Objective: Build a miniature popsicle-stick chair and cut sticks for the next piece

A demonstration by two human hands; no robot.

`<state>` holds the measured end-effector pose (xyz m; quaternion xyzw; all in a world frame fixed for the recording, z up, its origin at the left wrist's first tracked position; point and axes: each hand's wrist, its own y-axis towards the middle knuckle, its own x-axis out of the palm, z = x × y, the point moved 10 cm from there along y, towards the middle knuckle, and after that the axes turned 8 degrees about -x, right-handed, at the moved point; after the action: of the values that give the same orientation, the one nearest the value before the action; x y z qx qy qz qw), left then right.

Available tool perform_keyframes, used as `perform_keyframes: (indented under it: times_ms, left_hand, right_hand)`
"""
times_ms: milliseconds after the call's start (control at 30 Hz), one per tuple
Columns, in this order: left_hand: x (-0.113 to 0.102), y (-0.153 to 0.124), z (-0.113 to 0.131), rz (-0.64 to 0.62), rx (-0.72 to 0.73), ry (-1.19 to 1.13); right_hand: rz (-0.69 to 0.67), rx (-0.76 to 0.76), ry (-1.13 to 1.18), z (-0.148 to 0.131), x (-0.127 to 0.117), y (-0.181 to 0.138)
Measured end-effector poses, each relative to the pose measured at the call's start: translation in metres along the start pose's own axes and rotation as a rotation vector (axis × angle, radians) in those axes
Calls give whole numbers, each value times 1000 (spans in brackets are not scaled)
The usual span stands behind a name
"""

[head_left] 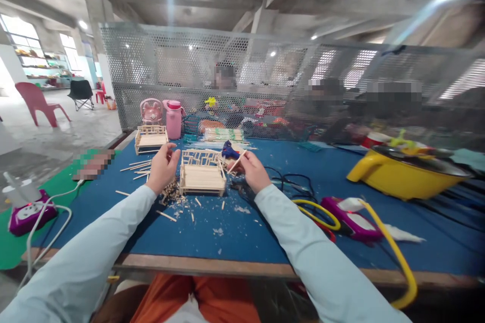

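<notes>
On a matt blue tabletop (246,247), a miniature bench (202,177) is being flanked by two hands, set well apart. Pale, straight wooden sticks are being shown throughout its boxy frame; its flat, smooth seat is being edged behind by an angular openwork lattice. Just beside its left end, the left hand (163,167) is being held up with fingers loosely bent; whether the bench is being touched cannot be told. Near the right end, a slender stick (236,162) is being pinched aslant between the thumb and fingertips of the right hand (256,170). Rough wood chips (171,194) are being seen heaped beside the bench, below a perforated metal screen (138,60).
</notes>
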<state>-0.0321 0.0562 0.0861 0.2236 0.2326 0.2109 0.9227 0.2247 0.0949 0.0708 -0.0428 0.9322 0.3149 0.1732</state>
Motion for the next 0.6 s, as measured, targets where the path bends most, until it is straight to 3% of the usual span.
perform_keyframes:
  times_ms: [100,300,433,600]
  left_hand:
    - [17,-5,30,-75,85,-93]
    - [82,-26,78,-452,217,-55]
    - [75,-24,83,-423,289,16]
    - [51,-4,65,-334,196,-71]
  right_hand:
    - [-18,25,175,-3,3,-2]
    - [-181,-146,-92,-49,22,-3]
    - [-281,-286,-217,-77,37,9]
    - [-356,-398,-295,-96,55,32]
